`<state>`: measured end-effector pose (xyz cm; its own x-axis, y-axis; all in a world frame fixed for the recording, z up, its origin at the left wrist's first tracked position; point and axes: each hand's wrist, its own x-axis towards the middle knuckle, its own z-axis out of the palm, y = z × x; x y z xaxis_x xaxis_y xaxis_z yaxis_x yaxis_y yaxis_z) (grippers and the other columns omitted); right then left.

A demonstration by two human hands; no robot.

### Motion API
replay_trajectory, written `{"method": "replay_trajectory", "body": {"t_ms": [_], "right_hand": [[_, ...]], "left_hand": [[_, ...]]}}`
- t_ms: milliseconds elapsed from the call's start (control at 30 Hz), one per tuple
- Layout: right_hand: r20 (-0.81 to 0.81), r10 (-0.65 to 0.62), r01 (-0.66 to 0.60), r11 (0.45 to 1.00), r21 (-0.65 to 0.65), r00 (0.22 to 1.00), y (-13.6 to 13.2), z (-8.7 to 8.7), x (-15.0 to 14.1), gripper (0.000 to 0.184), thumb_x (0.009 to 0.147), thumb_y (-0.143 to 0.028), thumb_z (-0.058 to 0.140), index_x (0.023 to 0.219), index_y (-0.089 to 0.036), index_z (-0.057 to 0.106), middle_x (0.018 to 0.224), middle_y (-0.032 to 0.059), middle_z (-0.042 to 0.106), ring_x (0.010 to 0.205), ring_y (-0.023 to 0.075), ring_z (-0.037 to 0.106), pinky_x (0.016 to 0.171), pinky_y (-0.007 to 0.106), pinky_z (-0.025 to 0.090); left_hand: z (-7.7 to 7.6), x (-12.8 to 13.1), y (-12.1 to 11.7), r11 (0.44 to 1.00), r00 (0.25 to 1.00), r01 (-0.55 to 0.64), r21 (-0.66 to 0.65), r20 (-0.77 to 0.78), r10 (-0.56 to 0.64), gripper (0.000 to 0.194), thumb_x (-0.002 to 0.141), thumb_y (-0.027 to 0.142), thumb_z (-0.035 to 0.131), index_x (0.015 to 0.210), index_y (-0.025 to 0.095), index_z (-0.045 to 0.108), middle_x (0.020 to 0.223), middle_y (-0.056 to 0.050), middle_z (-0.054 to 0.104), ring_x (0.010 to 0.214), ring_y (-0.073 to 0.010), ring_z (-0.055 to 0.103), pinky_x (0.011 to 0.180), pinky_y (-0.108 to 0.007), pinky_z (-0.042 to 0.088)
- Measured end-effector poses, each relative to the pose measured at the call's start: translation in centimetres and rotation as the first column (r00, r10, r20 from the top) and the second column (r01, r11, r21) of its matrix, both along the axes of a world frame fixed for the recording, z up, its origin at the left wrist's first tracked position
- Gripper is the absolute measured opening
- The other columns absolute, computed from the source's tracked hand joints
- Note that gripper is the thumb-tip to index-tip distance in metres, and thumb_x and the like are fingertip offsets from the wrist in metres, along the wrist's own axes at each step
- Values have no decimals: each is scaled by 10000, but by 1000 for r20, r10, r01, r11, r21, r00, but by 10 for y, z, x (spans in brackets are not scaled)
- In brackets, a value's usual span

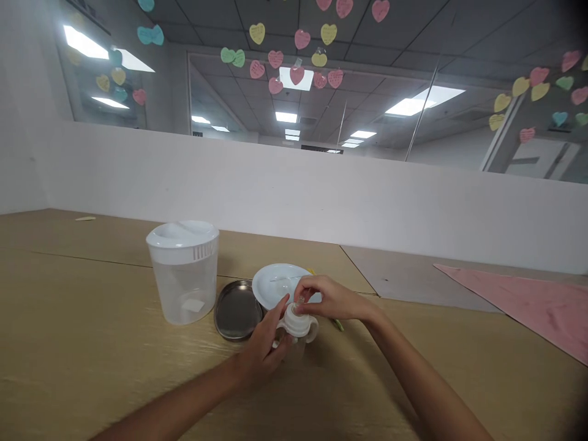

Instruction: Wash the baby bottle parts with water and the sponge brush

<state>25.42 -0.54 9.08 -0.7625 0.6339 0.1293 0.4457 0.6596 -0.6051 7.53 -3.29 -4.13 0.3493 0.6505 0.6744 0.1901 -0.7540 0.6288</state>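
Left hand (264, 343) is wrapped round a white two-handled plastic cup (296, 324), fingers curled low on the near side of the body, narrow grip. Right hand (331, 300) is over the top of the cup, thumb and fingertips (301, 298) pinched close together on its upper end; a small clear piece seems to sit there, too small to tell exactly. The cup is between both hands, held just above or on the table, contact with the surface can't be told. Its lower part looks clear and is partly hidden by the left hand. Just beyond the left hand, a round stainless steel tray (236, 309) lies flat on the table (92, 343). Beyond the gap between the hands, a white round plate or lid (275, 285) rests tilted against the tray's edge, with a clear item on it. Further left of the left hand stands a clear plastic canister (184, 291) with a white slotted lid (182, 234) on top. A yellow-green strip (339, 325) shows just under the right hand's wrist side. Well right of the right hand, a pink sheet (519, 306) lies on a grey board (413, 275). Past the table is a white partition (275, 196).
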Motion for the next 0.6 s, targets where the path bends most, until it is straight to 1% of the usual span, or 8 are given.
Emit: {"method": "replay_trajectory", "body": {"t_ms": [67,100,200,300,433,533,600], "right_hand": [[-20,71,-72,997,-22,997,1,2,2,144,783,-237,537,911,-191,584,933,19,611,877,136,552,797,279,434],[-23,87,-87,996,-26,996,1,2,3,154,789,-216,524,928,-193,587,953,19,607,903,135,546,823,284,427],[-34,83,-85,995,-58,996,2,4,5,170,792,-185,509,941,-190,590,975,24,593,935,136,534,852,291,417],[-60,79,-85,991,-106,995,3,5,5,168,799,-177,492,936,-185,587,974,28,582,928,138,532,841,294,417],[-103,100,-115,980,-162,990,2,8,6,149,808,-155,453,867,-176,588,913,25,572,874,135,531,779,284,423],[-160,80,-110,976,-186,984,1,9,6,140,820,-180,451,865,-171,584,915,33,567,865,138,526,760,281,420],[-223,25,-66,982,-176,975,0,10,6,131,812,-225,495,892,-172,584,923,38,565,859,141,524,763,284,420]], "left_hand": [[1,0,1,1000,999,8,16,-37,-7,544,865,286,405,1364,180,216,1271,-135,461,1129,-257,461,932,-405,386],[2,-1,1,1000,998,10,26,-54,-9,522,868,273,398,1354,182,229,1276,-133,454,1135,-252,456,939,-401,379],[2,-1,3,999,997,7,45,-74,-3,492,868,247,395,1334,188,246,1279,-128,447,1154,-241,436,959,-397,359],[3,-1,3,999,997,1,44,-82,3,497,865,248,399,1332,178,242,1295,-135,429,1172,-245,416,967,-402,351],[7,0,1,999,995,-19,28,-98,22,485,861,260,407,1318,177,267,1288,-132,440,1153,-248,433,951,-387,368],[11,0,-2,999,994,-29,16,-105,31,433,861,259,393,1279,170,324,1205,-128,504,1078,-237,486,904,-368,406],[12,0,-3,999,994,-36,8,-105,37,385,861,270,386,1230,160,383,1142,-124,540,1033,-233,509,888,-372,415]]}}
